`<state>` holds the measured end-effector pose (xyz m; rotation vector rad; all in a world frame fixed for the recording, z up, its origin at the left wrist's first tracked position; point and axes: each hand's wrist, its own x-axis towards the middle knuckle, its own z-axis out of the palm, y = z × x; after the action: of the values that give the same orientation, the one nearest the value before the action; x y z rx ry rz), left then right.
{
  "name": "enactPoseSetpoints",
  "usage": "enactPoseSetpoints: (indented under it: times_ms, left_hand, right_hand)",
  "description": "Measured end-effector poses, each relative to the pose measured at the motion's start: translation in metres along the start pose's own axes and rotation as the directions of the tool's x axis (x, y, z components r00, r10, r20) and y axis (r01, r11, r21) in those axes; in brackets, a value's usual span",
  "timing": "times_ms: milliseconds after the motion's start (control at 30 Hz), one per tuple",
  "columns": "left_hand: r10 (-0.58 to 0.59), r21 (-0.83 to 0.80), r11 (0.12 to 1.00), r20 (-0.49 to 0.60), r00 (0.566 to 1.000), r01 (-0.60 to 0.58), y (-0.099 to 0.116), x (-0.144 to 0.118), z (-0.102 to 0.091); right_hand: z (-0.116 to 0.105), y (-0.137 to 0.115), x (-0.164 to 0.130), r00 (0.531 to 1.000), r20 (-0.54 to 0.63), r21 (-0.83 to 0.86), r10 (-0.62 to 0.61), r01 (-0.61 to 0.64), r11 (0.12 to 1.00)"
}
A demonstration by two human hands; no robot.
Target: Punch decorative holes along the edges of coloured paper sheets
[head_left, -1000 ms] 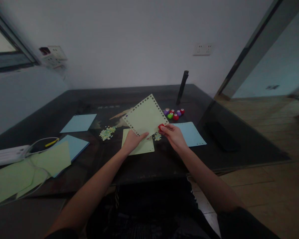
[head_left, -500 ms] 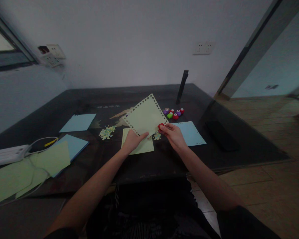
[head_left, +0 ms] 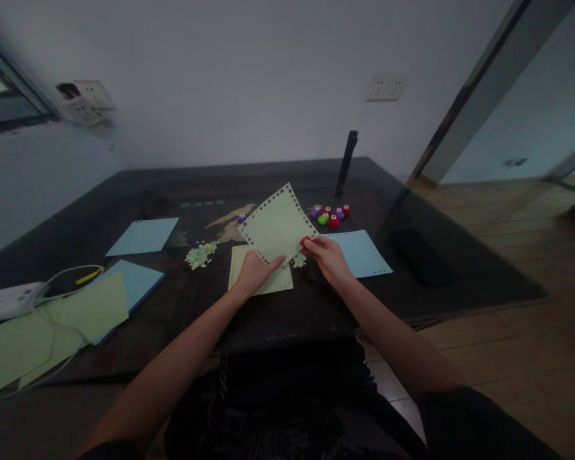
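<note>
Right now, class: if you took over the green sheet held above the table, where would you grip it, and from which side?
Probably the bare upper-left edge of the green sheet, coming from the left: the left hand pinches its near corner and the right hand works a red punch on its right corner.

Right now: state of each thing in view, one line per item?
left hand: gripping the green sheet's lower corner
right hand: pinching the red punch
green sheet: held up, tilted, edges punched with holes
red punch: set on the sheet's right edge
second green sheet: flat on the table
blue sheet: flat, holes along its edge
spare punches: clustered, untouched
paper bits: scattered pile
</note>
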<state>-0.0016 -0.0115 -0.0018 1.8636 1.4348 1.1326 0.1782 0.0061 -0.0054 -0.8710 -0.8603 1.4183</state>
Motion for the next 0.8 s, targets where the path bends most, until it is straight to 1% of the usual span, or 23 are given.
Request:
enactPoseSetpoints:
  times_ms: [167,300,533,800]
  left_hand:
    - [0.014,-0.013,1.0,0.04,0.999,-0.014,-0.0052,-0.0006,0.0037]
    - [0.017,-0.013,1.0,0.052,0.999,-0.016,-0.0077,-0.0004,0.0056]
    - [0.053,-0.027,0.998,0.06,0.997,-0.052,-0.0086,-0.0003,0.0068]
    - [0.023,-0.088,0.996,0.09,0.996,-0.015,-0.0069,-0.0001,0.0059]
  right_hand:
    - [-0.0025,0.0006,0.0022,1.0,-0.014,-0.009,0.003,-0.003,1.0]
    - [-0.0043,0.0002,0.0032,1.0,0.002,-0.039,-0.011,0.011,0.999]
    - [-0.0055,-0.0001,0.0042,1.0,0.008,-0.013,-0.019,0.019,1.0]
    - [-0.0048,-0.0022,0.0033,1.0,0.002,-0.007,-0.02,0.02,1.0]
